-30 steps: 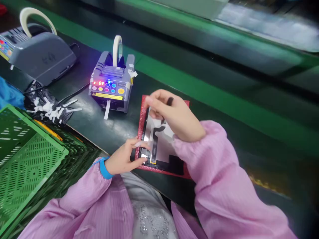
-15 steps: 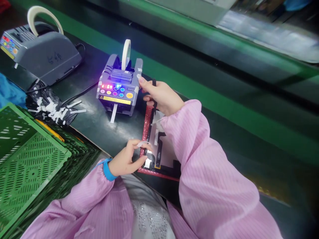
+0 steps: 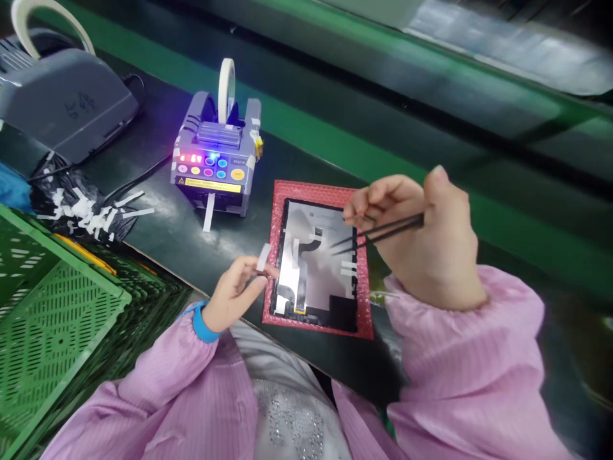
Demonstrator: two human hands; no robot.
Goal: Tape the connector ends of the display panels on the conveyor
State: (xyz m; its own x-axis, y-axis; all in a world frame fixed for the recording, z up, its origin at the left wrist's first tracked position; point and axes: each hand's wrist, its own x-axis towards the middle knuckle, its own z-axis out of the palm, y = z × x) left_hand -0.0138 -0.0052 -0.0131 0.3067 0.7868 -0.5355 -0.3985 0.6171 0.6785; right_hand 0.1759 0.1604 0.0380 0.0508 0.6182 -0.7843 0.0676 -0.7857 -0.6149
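My right hand (image 3: pixel 426 236) is closed around black tweezers (image 3: pixel 378 233), whose thin tips point left above the panel. A short white strip of tape (image 3: pixel 264 257) sticks up at the fingertips of my left hand (image 3: pixel 237 291), thumb and forefinger close together, beside the panel's left edge. Below them lies a flat screen panel (image 3: pixel 325 275) with a silvery back, black borders and a dark flex cable (image 3: pixel 302 284). Pieces of white tape are on its left and right sides. It rests on a red bubble-wrap sheet (image 3: pixel 366 319).
A tape dispenser (image 3: pixel 215 150) with lit buttons stands behind, a strip of tape hanging from its front. Another dispenser (image 3: pixel 71 102) is at the far left. Tape scraps (image 3: pixel 89 214) lie on a black bag. Green crates (image 3: pixel 62 332) stand at the left.
My right hand has moved from beside the dispenser to the right, over the panel, the tweezers now plainly visible. The tape at my left fingertips now stands more upright. The view has shifted slightly.
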